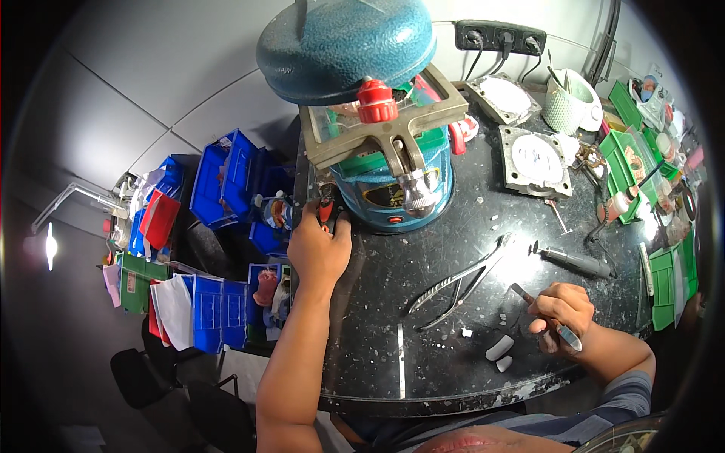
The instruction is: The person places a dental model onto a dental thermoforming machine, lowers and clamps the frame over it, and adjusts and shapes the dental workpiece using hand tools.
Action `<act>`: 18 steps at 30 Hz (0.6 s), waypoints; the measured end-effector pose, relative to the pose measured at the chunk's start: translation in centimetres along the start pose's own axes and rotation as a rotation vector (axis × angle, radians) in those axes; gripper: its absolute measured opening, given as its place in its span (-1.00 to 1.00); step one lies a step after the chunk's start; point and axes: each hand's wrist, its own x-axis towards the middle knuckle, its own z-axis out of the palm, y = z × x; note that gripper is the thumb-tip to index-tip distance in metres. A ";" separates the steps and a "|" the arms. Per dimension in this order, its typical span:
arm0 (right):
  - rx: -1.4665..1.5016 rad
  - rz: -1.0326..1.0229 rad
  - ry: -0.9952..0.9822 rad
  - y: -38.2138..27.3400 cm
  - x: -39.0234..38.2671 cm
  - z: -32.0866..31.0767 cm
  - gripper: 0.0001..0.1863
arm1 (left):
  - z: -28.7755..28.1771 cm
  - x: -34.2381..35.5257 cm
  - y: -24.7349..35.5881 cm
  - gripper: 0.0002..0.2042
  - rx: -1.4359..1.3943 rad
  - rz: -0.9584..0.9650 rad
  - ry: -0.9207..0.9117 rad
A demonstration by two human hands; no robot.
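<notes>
My left hand (321, 253) is closed around a small red-and-black handled tool (326, 209) beside the blue machine; its working end is not clear. In my right hand (563, 311), near the table's right front, is a slim metal spatula (569, 337), its other end (520, 291) sticking out past the fingers. Metal nippers (458, 287) lie between my hands, handles toward me. A black rotary handpiece (578, 261) rests beyond my right hand. Pale curved pieces (499, 348) and small white crumbs (467, 332) lie on the tabletop nearer me.
A blue machine (393, 215) with a domed lid (347, 53), metal frame and red knob (377, 102) stands at the back. White-filled metal plates (536, 161) and a pale textured pot (566, 102) are right of it. Green bins (664, 287) line the right, blue bins (219, 309) the left.
</notes>
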 end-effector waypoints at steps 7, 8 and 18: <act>0.004 -0.005 0.000 0.1 -0.1 -0.1 -0.71 | -0.3 0.1 0.6 -0.60 -0.006 -0.050 -0.052; 0.008 -0.004 -0.001 0.1 -0.1 -0.1 -0.71 | -0.3 0.1 0.5 -0.60 -0.003 -0.050 -0.052; 0.002 0.026 -0.068 -0.2 -0.2 -0.5 -0.65 | -0.2 0.0 0.5 -0.60 -0.024 -0.033 -0.022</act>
